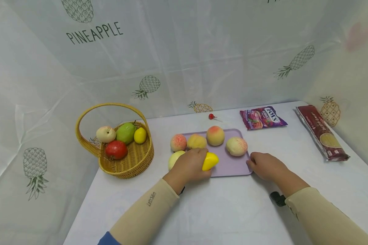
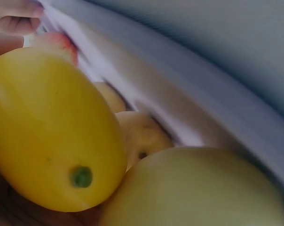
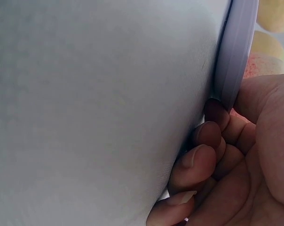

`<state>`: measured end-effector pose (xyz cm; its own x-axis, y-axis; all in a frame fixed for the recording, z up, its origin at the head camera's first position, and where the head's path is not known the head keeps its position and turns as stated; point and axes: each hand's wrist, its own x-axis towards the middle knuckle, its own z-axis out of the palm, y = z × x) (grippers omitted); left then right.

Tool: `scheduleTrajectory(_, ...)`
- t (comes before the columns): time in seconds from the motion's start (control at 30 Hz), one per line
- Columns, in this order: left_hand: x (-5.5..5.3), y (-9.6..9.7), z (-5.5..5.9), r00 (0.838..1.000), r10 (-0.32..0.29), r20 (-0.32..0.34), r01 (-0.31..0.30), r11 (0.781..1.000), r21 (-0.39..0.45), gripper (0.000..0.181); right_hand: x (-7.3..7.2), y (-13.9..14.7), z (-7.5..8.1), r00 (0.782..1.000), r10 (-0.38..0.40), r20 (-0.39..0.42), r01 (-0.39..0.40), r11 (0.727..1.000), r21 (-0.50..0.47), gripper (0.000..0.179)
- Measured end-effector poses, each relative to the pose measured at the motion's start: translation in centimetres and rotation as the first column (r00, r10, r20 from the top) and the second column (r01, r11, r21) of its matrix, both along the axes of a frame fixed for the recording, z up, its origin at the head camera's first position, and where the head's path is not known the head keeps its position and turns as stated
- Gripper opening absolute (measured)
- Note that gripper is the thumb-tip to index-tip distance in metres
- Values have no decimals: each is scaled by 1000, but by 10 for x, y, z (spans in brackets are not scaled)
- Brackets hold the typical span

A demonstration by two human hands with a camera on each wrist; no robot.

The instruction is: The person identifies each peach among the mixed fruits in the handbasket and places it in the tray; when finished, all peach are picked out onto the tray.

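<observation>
My left hand (image 1: 190,166) grips a smooth yellow lemon (image 1: 210,161) over the front left part of a shallow lilac tray (image 1: 233,167). The green stem end of the lemon faces the left wrist camera, close beside a pale yellow-green round fruit (image 2: 198,188). At the tray's right front corner, my right hand (image 1: 266,166) pinches the rim (image 3: 238,52), with the thumb over it and the other fingers curled low by the tabletop. On the tray sit a reddish peach (image 1: 178,142), a yellow peach (image 1: 197,141), an orange-topped peach (image 1: 215,135) and a pale speckled peach (image 1: 236,146).
A wicker basket (image 1: 144,160) with a tall handle stands left, holding a white peach (image 1: 106,134), a green fruit (image 1: 125,133), a red fruit (image 1: 116,149) and another lemon (image 1: 140,135). Behind the tray lie a cherry (image 1: 211,116), a purple candy bag (image 1: 261,117) and a spaghetti pack (image 1: 322,132).
</observation>
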<state>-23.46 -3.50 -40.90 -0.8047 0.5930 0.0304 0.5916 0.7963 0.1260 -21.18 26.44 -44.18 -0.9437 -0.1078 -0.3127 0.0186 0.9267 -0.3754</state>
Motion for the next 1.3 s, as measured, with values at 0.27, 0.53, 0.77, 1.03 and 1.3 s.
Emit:
scheduleTrajectory(0.27,-4,1,-7,1000,12,-27,-14,998,-54,58,-1,1,-1,1000,2,-5,-2,1000,-3,32)
scheduleTrajectory(0.53,-6,3,-14,995,8,-104,-18,995,-99,57,-1,1,-1,1000,-2,1,2,1000,-5,31)
scheduleTrajectory(0.77,-6,5,-19,982,10,-191,-32,993,-114,52,0,1,0,1000,0,2,0,1000,-8,31)
scheduleTrajectory(1.03,-6,6,-22,965,23,-260,-63,987,-149,46,0,1,2,1000,0,7,0,1000,-8,32)
scheduleTrajectory(1.3,-6,8,-23,964,48,-262,-98,978,-183,50,-1,1,2,1000,-1,13,1,1000,-6,35)
